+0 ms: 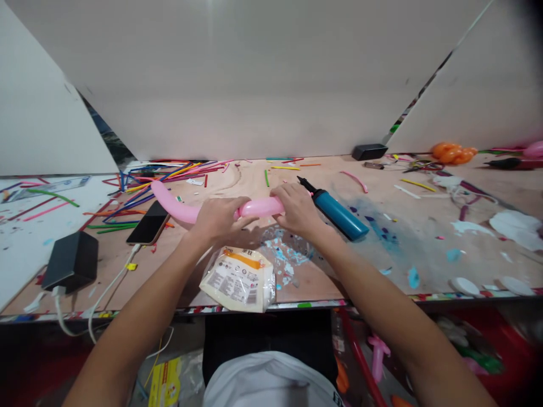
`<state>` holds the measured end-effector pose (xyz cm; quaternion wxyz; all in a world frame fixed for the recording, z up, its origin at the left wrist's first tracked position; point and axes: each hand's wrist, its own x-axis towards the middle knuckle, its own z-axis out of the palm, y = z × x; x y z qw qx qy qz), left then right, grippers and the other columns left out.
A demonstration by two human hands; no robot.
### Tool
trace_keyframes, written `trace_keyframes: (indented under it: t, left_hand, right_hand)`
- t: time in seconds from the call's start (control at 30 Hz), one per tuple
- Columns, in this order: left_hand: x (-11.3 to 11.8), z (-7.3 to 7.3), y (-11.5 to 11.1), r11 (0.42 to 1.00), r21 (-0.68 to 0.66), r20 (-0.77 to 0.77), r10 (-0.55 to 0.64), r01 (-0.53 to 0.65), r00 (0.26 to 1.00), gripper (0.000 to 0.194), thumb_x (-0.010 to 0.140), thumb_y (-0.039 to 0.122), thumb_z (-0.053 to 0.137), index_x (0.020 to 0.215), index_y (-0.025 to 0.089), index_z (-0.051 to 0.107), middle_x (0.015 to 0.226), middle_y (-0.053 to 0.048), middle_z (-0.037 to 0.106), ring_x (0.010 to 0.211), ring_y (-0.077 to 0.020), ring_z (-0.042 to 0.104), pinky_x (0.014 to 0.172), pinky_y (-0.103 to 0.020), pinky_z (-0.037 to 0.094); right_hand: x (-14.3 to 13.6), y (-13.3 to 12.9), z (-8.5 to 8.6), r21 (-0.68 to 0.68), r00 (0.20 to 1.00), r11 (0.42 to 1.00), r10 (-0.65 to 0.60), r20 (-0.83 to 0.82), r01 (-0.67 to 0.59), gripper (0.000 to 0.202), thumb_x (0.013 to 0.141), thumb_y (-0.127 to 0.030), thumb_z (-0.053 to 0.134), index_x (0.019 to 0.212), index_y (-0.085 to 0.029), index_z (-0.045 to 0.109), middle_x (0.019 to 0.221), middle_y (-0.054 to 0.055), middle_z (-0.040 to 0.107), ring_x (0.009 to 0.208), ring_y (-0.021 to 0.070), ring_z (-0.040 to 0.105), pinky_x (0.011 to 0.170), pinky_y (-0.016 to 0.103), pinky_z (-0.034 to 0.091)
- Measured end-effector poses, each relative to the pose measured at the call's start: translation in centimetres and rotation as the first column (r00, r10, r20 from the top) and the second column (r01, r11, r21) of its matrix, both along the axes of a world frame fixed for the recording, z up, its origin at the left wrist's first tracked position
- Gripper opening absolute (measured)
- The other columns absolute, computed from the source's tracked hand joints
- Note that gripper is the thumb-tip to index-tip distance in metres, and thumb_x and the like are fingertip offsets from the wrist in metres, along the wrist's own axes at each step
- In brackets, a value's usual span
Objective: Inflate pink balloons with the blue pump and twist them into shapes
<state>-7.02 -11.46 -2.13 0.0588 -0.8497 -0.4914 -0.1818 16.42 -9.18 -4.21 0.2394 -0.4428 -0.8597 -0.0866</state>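
A long pink modelling balloon stretches between my hands, above the table. My left hand is closed round it at a pinched spot, and the longer, curved part runs out to the left. Gripping the right end is my right hand, its fingers over the top; a small pink tip peeks out beyond them. Just right of that hand lies a blue hand pump with a black nozzle. Below my hands rests a cream plastic packet with printed text.
Uninflated balloons in many colours lie at the back left. A phone and a black box have white cables. An orange twisted balloon and a black block sit at the back right. White panels wall the table.
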Motion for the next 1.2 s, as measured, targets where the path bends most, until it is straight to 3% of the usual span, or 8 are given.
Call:
trace_keyframes:
  t: [0.2, 0.53, 0.8, 0.9, 0.97, 1.03, 1.1, 1.2]
  left_hand:
    - [-0.3, -0.8, 0.4, 0.988, 0.12, 0.02, -0.101, 0.098, 0.995, 0.038, 0.085, 0.042, 0.061, 0.119, 0.027, 0.065, 0.103, -0.005, 0.071, 0.096, -0.0235, 0.065, 0.08, -0.033, 0.045]
    - [-0.7, -1.7, 1.2, 0.847, 0.452, -0.093, -0.267, 0.28, 0.959, 0.033, 0.083, 0.016, 0.059, 0.108, 0.032, 0.07, 0.095, -0.004, 0.065, 0.077, -0.0172, 0.061, 0.067, -0.031, 0.045]
    - [-0.4, -2.1, 1.2, 0.927, 0.332, 0.023, -0.192, 0.173, 0.981, 0.045, 0.083, 0.041, 0.067, 0.124, 0.025, 0.061, 0.112, -0.008, 0.068, 0.091, -0.023, 0.067, 0.074, -0.034, 0.05]
    - [-0.3, -1.9, 1.1, 0.926, 0.371, 0.081, -0.107, 0.07, 0.991, 0.038, 0.085, 0.033, 0.063, 0.122, 0.025, 0.062, 0.114, -0.007, 0.068, 0.09, -0.0222, 0.067, 0.075, -0.033, 0.05]
    - [-0.3, -1.8, 1.0, 0.9, 0.432, 0.123, -0.001, -0.053, 0.992, 0.033, 0.086, 0.027, 0.061, 0.118, 0.027, 0.065, 0.114, -0.007, 0.067, 0.082, -0.0204, 0.066, 0.069, -0.032, 0.049]
    - [-0.4, -1.8, 1.0, 0.868, 0.48, 0.163, 0.054, -0.127, 0.985, 0.03, 0.086, 0.021, 0.058, 0.114, 0.027, 0.067, 0.114, -0.007, 0.066, 0.077, -0.0184, 0.065, 0.067, -0.032, 0.048]
    - [-0.3, -2.1, 1.0, 0.847, 0.523, 0.176, -0.001, -0.093, 0.984, 0.03, 0.087, 0.017, 0.055, 0.112, 0.027, 0.068, 0.113, -0.007, 0.066, 0.08, -0.0176, 0.064, 0.071, -0.032, 0.048]
    - [0.4, -2.9, 0.8, 0.77, 0.624, 0.077, -0.231, 0.134, 0.97, 0.027, 0.088, 0.025, 0.058, 0.114, 0.029, 0.067, 0.109, -0.007, 0.068, 0.085, -0.0189, 0.064, 0.077, -0.033, 0.048]
  right_hand:
    - [0.0, -0.3, 0.1, -0.074, 0.994, 0.991, 0.109, -0.023, -0.111, 0.049, 0.084, -0.05, 0.058, 0.118, -0.015, 0.058, 0.109, 0.013, 0.067, 0.105, 0.0285, 0.056, 0.098, 0.042, 0.036]
    - [0.7, 0.5, -0.4, -0.035, 0.989, 0.994, 0.099, -0.112, -0.104, 0.043, 0.078, -0.039, 0.066, 0.115, -0.017, 0.057, 0.111, 0.012, 0.065, 0.107, 0.029, 0.056, 0.095, 0.044, 0.042]
    - [0.2, 0.2, -1.0, 0.146, 0.994, 0.986, -0.075, -0.08, 0.086, 0.036, 0.078, -0.028, 0.066, 0.112, -0.019, 0.061, 0.116, 0.014, 0.057, 0.111, 0.0317, 0.047, 0.098, 0.046, 0.037]
    - [-0.2, -0.2, -0.7, 0.191, 0.963, 0.956, -0.187, -0.193, 0.224, 0.037, 0.08, -0.023, 0.063, 0.116, -0.02, 0.059, 0.124, 0.015, 0.052, 0.115, 0.0339, 0.044, 0.098, 0.05, 0.035]
    - [-0.3, -0.1, -0.4, 0.136, 0.917, 0.948, -0.23, -0.326, 0.287, 0.036, 0.084, -0.022, 0.058, 0.12, -0.02, 0.057, 0.127, 0.016, 0.051, 0.117, 0.0343, 0.044, 0.099, 0.053, 0.034]
    - [-0.2, 0.3, -0.3, -0.101, 0.839, 0.976, -0.22, -0.497, 0.196, 0.031, 0.087, -0.03, 0.056, 0.116, -0.019, 0.057, 0.121, 0.015, 0.056, 0.111, 0.0308, 0.05, 0.096, 0.051, 0.04]
    - [-0.2, 0.8, -0.4, -0.446, 0.701, 0.887, -0.241, -0.671, -0.123, 0.033, 0.089, -0.045, 0.055, 0.109, -0.019, 0.057, 0.111, 0.013, 0.061, 0.098, 0.0255, 0.058, 0.088, 0.044, 0.048]
    - [-1.0, 0.9, -0.5, -0.582, 0.426, 0.519, -0.397, -0.813, -0.626, 0.041, 0.088, -0.058, 0.053, 0.103, -0.02, 0.057, 0.104, 0.01, 0.066, 0.086, 0.0201, 0.065, 0.076, 0.035, 0.054]
